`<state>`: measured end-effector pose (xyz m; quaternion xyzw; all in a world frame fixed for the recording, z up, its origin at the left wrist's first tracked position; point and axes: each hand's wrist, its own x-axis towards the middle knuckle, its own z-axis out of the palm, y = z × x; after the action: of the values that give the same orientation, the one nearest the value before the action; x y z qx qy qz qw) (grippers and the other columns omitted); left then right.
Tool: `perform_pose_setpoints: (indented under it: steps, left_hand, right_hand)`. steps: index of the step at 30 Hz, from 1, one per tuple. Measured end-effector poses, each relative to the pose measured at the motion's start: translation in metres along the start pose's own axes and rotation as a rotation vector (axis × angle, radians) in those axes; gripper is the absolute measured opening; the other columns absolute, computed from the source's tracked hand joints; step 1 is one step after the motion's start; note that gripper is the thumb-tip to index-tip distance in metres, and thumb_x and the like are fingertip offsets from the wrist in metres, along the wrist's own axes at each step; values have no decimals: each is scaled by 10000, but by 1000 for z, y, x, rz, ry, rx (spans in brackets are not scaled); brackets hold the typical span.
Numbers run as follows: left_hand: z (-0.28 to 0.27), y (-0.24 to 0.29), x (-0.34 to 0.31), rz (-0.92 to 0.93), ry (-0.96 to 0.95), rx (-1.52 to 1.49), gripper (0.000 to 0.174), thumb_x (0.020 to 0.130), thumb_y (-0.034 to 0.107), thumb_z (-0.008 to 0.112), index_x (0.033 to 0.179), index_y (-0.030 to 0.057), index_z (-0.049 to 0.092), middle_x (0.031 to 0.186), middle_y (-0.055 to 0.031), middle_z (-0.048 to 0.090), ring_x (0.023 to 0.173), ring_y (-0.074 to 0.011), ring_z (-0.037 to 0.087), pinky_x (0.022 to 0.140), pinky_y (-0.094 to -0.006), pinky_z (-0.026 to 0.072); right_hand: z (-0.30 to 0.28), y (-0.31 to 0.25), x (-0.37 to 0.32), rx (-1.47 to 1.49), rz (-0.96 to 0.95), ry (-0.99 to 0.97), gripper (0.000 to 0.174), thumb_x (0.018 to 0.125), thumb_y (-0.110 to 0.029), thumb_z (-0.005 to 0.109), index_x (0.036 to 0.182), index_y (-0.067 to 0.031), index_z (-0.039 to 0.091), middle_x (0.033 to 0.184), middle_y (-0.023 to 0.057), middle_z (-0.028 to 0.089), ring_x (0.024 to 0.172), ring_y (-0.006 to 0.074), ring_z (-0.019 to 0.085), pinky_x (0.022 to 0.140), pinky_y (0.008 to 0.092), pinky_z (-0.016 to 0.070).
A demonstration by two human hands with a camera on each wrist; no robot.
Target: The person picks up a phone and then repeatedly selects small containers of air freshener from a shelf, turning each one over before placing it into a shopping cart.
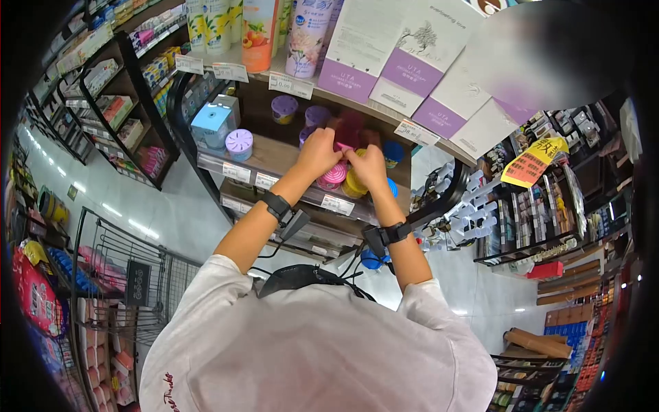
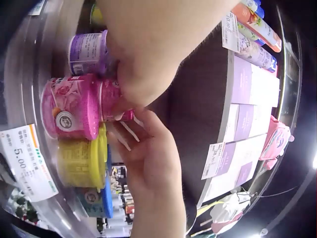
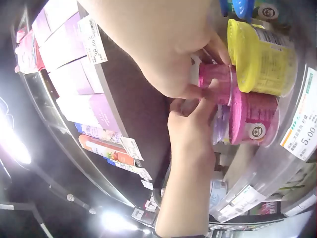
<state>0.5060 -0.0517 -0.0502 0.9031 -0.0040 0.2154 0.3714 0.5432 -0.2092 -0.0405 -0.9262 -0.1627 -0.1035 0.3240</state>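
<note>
Both hands reach in over the front row of a shelf, around a small pink tub (image 3: 223, 74) standing behind that row. My left hand (image 1: 319, 154) holds it from the left, thumb and fingertips at its side. From the other side my right hand (image 1: 368, 168) grips it, and the two hands' fingertips nearly meet. Just in front sits a pink tub with a ridged lid (image 1: 332, 176), rose pictures on its side. Right beside that one is a yellow tub (image 3: 265, 59). The hands hide part of the held tub.
Purple tubs (image 1: 284, 108) stand farther back on the left, a lilac-lidded tub (image 1: 239, 144) and a blue box (image 1: 213, 123) near the left end. Blue tubs (image 1: 392, 154) stand at the right. White-and-purple boxes (image 1: 419, 62) and spray cans (image 1: 307, 41) fill the shelf above. A wire cart (image 1: 154, 275) is at left.
</note>
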Motion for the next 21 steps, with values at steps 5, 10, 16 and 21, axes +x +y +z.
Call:
perform_pose_setpoints:
  steps: [5, 10, 16, 21]
  left_hand:
    - [-41, 6, -24, 57, 10, -98, 823, 723, 262, 848, 1387, 37, 416, 1197, -280, 565, 1143, -450, 547, 968, -469, 465]
    - [-137, -19, -98, 12, -394, -815, 292, 913, 219, 714, 1114, 16, 658, 1034, -67, 699, 989, -162, 653, 919, -322, 511]
    - [-226, -107, -259, -399, -417, -929, 237, 960, 225, 621, 976, 3, 703, 918, -63, 729, 873, -150, 677, 858, -303, 518]
    - [-217, -224, -434, -832, 194, -907, 225, 953, 257, 553, 930, 55, 650, 911, -60, 704, 854, -145, 664, 744, -278, 492]
  right_hand:
    - [-9, -23, -22, 197, -241, 277, 388, 781, -201, 766, 1037, 46, 613, 872, 189, 654, 787, 315, 635, 726, 411, 493]
    - [-7, -96, -50, 737, -432, -353, 163, 869, -47, 651, 1026, -21, 617, 863, 4, 622, 825, 85, 586, 768, 246, 471]
    - [127, -182, -108, 787, -393, -1409, 198, 873, -80, 628, 1064, -29, 612, 831, 6, 630, 762, 81, 586, 706, 247, 451]
    - [270, -238, -212, 385, -762, -1719, 268, 859, -135, 645, 1095, -14, 612, 866, 92, 688, 798, 184, 654, 717, 326, 508]
